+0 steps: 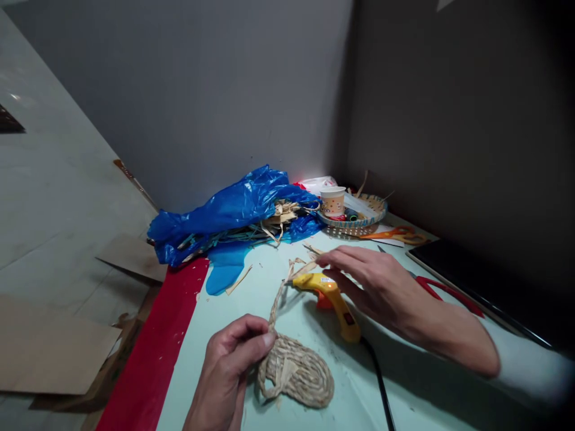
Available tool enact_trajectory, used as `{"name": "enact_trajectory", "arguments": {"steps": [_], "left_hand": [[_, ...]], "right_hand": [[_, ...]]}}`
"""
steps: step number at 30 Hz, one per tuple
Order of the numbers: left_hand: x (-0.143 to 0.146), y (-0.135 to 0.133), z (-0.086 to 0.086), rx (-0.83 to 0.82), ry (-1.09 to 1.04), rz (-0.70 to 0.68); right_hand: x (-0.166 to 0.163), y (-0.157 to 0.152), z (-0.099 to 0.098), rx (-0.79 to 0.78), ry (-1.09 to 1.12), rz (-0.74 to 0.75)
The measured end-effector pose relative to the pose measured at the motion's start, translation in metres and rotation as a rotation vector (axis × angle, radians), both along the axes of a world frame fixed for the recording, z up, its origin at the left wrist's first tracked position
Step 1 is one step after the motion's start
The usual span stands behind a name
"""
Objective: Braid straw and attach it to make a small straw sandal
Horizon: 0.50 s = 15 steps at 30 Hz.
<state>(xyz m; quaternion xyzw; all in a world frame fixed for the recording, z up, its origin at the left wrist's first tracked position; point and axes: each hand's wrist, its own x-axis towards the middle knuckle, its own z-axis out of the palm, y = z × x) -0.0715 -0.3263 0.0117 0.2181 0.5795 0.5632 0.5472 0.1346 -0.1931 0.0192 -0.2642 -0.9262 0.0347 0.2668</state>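
My left hand pinches a braided straw cord between thumb and forefinger, where it leaves a flat coiled piece. The coil is oval, made of the same braid wound in rows, and lies on the light green surface. From the pinch the cord runs up and away, ending in loose fibres. My right hand is closed over those fibres, its fingertips on a pale straw strand. Beneath this hand a yellow hot glue gun with an orange trigger lies on the table, its nozzle beside the cord.
A blue plastic bag with dry straw stands at the back. Beside it a woven basket holds a paper cup. Orange scissors, red-handled scissors and a black flat device lie right. The glue gun's cord runs forward.
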Motion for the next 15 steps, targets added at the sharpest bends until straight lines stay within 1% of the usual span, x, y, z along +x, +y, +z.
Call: {"name": "enact_trajectory", "arguments": {"steps": [3, 5, 7, 10, 13, 15], "left_hand": [[0.001, -0.001, 0.000, 0.039, 0.050, 0.062], [0.001, -0.001, -0.002, 0.072, 0.086, 0.074], [0.001, -0.001, -0.006, 0.108, 0.132, 0.080], [-0.001, 0.000, -0.017, 0.177, 0.229, 0.111], [-0.003, 0.000, -0.025, 0.210, 0.298, 0.120], [-0.004, 0.000, -0.027, 0.211, 0.318, 0.115]], "right_hand": [[0.016, -0.003, -0.018, -0.070, -0.087, -0.069], [0.018, -0.008, -0.029, -0.119, -0.160, -0.115], [0.016, -0.012, -0.036, -0.159, -0.220, -0.161], [0.013, -0.011, -0.037, -0.181, -0.261, -0.194], [0.019, -0.004, -0.030, -0.157, -0.274, -0.237], [0.026, 0.001, -0.026, -0.142, -0.285, -0.268]]}}
